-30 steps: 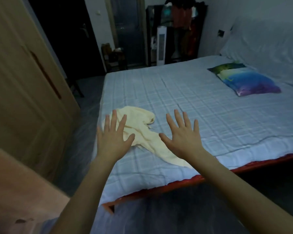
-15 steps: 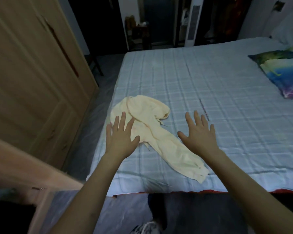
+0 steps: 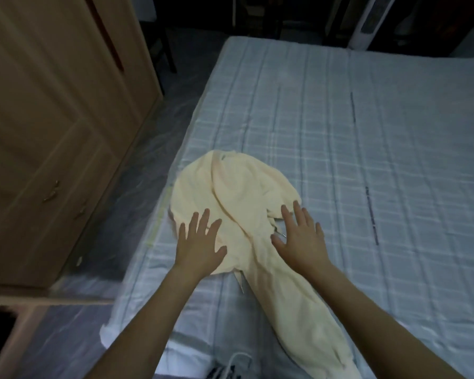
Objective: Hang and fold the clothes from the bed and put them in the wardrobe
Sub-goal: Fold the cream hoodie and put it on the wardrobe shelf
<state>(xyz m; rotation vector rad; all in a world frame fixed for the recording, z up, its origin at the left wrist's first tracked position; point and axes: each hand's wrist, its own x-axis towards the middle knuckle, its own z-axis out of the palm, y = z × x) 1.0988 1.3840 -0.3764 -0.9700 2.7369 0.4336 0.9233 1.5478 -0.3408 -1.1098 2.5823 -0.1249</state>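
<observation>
A crumpled pale yellow garment (image 3: pixel 241 198) lies near the left edge of the bed (image 3: pixel 340 127), one long part trailing toward the bed's near edge. My left hand (image 3: pixel 200 244) is spread flat, fingers straight, over the garment's lower left part. My right hand (image 3: pixel 301 239) is spread flat too, at the garment's right side, fingertips over its edge. Neither hand grips anything. The wooden wardrobe (image 3: pixel 52 119) stands to the left, its doors closed.
A narrow strip of floor (image 3: pixel 148 149) runs between the wardrobe and the bed. A wooden edge (image 3: pixel 39 302) juts in at the lower left. A white tower fan (image 3: pixel 367 23) and dark furniture stand beyond the bed's far end.
The view has tilted down and come closer to the bed. Both hands have moved forward and now lie over the yellow garment; the pillow has left the view.
</observation>
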